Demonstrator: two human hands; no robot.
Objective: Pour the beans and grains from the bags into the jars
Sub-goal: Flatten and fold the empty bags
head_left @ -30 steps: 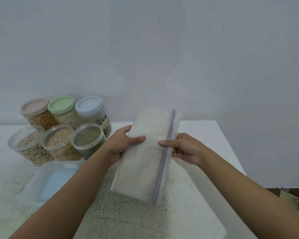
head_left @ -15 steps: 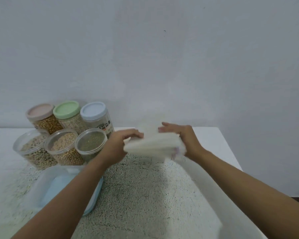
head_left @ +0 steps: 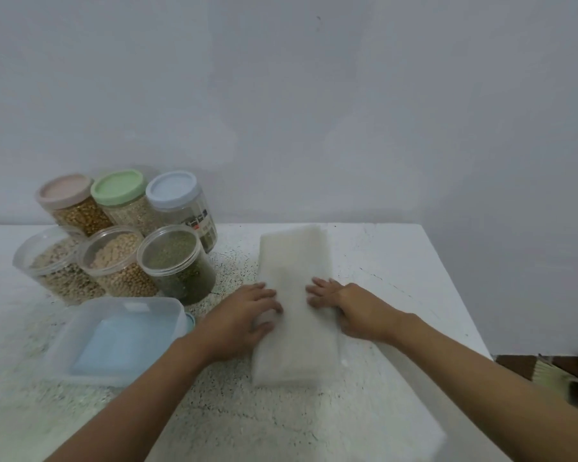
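Note:
A folded, whitish zip bag point(head_left: 294, 261) lies flat on the white table point(head_left: 397, 261), lengthwise away from me. My left hand point(head_left: 244, 315) clasps its left edge, fingers on top. My right hand point(head_left: 351, 308) presses on its right edge with the fingers spread. Left of the bag stand three open jars: one with mixed beans point(head_left: 47, 261), one with pale beans point(head_left: 114, 258), one with green beans point(head_left: 176, 258). Behind them are three closed jars with a pink lid point(head_left: 66, 191), a green lid point(head_left: 119, 188) and a blue lid point(head_left: 172, 190).
A clear plastic box with a blue bottom point(head_left: 121, 338) sits at the near left, touching my left forearm. The speckled table surface ends at its right edge point(head_left: 454, 288); a patterned floor point(head_left: 547, 371) shows beyond. A plain wall rises behind the table.
The bag was held upright in both hands, was then folded in the air, and now lies flat on the table under both hands.

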